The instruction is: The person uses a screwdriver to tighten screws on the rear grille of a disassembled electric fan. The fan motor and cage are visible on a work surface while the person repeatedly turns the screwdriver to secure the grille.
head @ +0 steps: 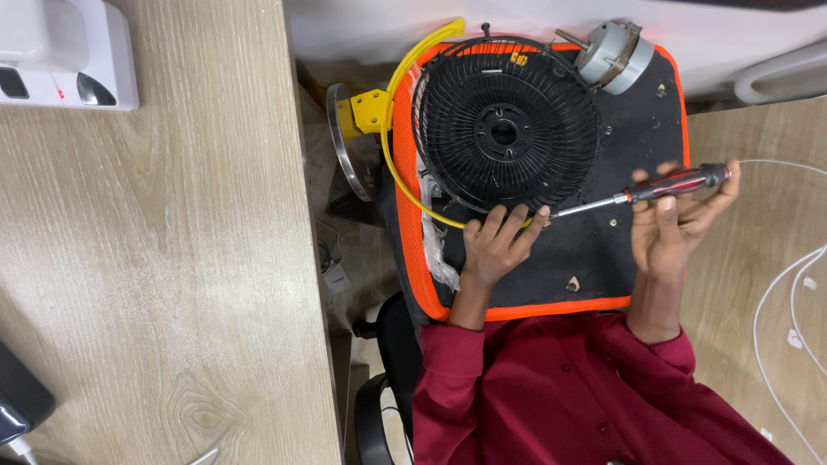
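The right hand (676, 220) has its fingers wrapped around the red-and-black handle of a screwdriver (642, 195), whose shaft points toward the black fan grille (505, 125). The left hand (497, 243) rests with fingers spread apart at the grille's lower rim, touching the screwdriver tip. The grille lies on an orange-edged black pad (603, 250). A grey motor (610, 53) sits beyond the grille; a yellow ring (398, 103) curves beside it.
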